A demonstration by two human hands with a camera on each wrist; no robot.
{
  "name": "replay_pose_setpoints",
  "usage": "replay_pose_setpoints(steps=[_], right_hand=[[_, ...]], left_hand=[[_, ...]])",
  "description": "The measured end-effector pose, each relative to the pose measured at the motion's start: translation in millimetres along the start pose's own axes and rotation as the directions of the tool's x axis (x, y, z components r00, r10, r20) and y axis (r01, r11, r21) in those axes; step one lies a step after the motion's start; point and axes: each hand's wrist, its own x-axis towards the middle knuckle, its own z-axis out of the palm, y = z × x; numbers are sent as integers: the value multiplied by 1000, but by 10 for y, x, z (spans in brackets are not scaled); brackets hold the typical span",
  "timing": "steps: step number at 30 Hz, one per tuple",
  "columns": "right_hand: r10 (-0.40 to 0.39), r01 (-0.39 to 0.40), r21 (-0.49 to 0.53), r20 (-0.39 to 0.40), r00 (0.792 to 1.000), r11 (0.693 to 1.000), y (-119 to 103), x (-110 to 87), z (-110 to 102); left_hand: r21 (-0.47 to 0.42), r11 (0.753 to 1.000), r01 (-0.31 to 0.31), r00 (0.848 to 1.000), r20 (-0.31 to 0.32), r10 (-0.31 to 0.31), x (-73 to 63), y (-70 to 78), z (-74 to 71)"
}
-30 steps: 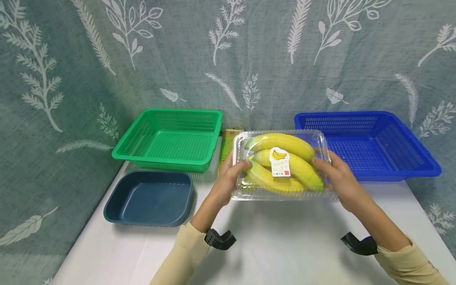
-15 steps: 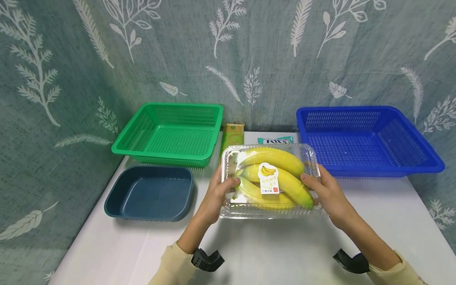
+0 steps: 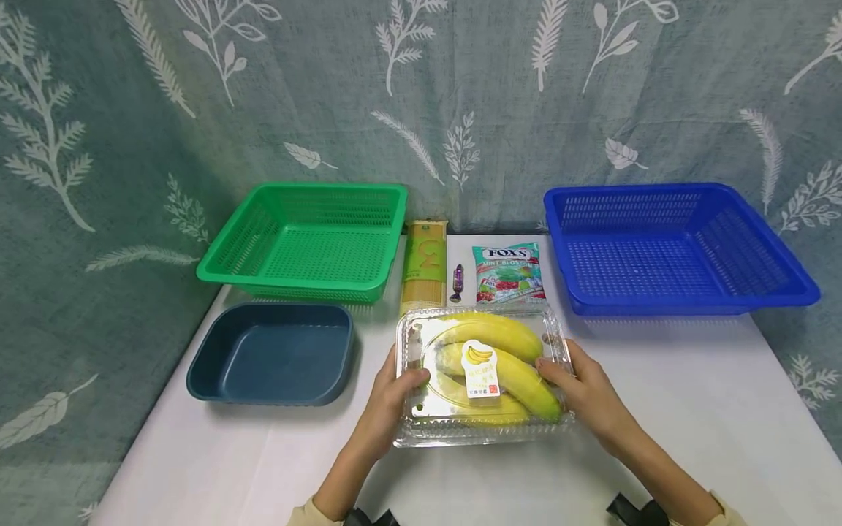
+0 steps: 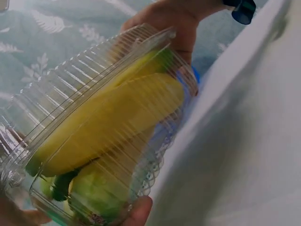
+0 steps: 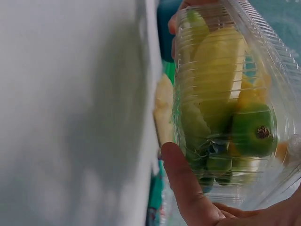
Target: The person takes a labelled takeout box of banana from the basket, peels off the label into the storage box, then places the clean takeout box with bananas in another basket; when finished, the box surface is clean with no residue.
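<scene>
Fingers [image 5: 182, 183] of the left hand [image 3: 384, 409] and right hand [image 3: 590, 392] pinch one clear box [image 3: 476, 436] showing three bananas [image 3: 522, 381].

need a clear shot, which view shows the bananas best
The head view: it shows the bananas lengthwise from above, partly under the label. The left wrist view shows them from the side through the ridged box; the right wrist view, a green end up close.

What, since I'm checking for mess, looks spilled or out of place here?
Nothing spilled shows. Only the small purple wrapped candy seems stray, lying singly between the green labelled noodle pack and turquoise plastic FOX'S bag.
</scene>
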Motion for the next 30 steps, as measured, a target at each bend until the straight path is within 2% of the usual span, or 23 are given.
replay_pose_setpoints(steps=[11, 22, 26, 30], right_hand=[[43, -44, -35, -41, 998, 998, 181, -60, 84], [50, -58, -123, -64, 997, 991, 292, -103, 154], [66, -75, -138, -72, 995, 988, 321, -117, 176], [76, -90, -161, -90, 993, 983, 351, -129, 189]], left_hand=[[83, 997, 9, 1000, -11, -8, -75, -142, -59], [227, 974, 5, 993, -120, 23, -165, -279, -99], [291, 957, 4, 984, -174, 49, -188, -298, -97], [362, 932, -7, 977, -195, 83, -186, -298, -96]])
